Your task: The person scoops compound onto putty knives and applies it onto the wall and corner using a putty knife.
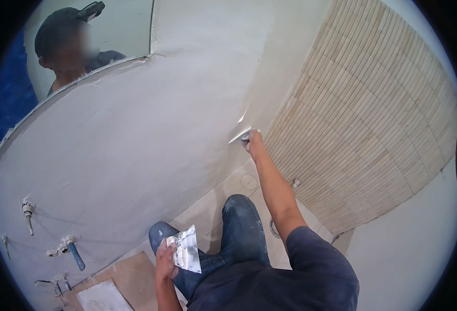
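Observation:
My right hand (253, 141) is stretched forward, closed round a putty knife (241, 136). Its metal blade lies against the pale plastered wall (176, 119), close to the corner with the tiled wall. A damp-looking darker band of plaster (275, 62) runs up the wall beyond the blade. Held low over my left thigh, a wide metal filling blade (188, 254) carries white filler on its face. My left hand (167, 260) grips it at its left side. The handles of both tools are mostly hidden by my fingers.
Narrow beige strip tiles (363, 114) cover the right wall. Pipe stubs (74, 254) jut from the plastered wall at lower left. On the floor lie a brown board (135, 280) and a white sheet (104, 297). A person (65, 41) in a dark cap shows in a mirror or opening.

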The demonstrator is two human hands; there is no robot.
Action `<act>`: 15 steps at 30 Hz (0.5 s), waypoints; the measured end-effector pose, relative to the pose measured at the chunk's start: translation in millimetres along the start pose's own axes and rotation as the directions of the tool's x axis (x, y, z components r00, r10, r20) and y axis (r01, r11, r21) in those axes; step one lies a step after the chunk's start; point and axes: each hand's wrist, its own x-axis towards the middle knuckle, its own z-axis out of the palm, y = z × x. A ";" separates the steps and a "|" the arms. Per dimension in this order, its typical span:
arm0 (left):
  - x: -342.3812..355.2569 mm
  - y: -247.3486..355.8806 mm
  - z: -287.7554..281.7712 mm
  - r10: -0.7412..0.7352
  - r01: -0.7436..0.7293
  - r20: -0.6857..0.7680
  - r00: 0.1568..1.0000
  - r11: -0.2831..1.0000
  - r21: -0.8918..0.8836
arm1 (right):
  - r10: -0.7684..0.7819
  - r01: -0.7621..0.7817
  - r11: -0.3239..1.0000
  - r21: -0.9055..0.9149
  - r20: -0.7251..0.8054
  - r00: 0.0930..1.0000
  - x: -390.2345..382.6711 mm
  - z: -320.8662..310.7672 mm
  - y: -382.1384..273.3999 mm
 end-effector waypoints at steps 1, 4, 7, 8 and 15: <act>0.8 1.9 9.2 -0.008 0.008 -0.009 1.000 1.000 -0.002 | -0.115 0.115 0.993 0.012 0.033 0.993 -5.1 0.9 -29.8; -0.2 1.7 -6.6 0.001 -0.001 -0.052 0.999 1.000 -0.002 | -0.288 0.286 0.958 0.033 0.129 0.949 -58.4 48.4 -75.7; -0.9 7.6 -7.9 0.003 -0.003 -0.009 1.000 0.999 -0.032 | -0.421 0.435 0.899 -0.041 0.185 0.888 -123.8 85.3 -144.7; -1.8 11.8 -4.7 0.001 0.000 0.029 1.000 0.999 -0.045 | -0.472 0.494 0.864 -0.094 0.189 0.861 -141.6 95.0 -169.6; 5.4 11.0 17.6 -0.011 0.016 0.064 0.998 0.997 -0.074 | -0.847 0.911 0.140 -0.387 0.429 0.312 -190.6 153.9 -368.2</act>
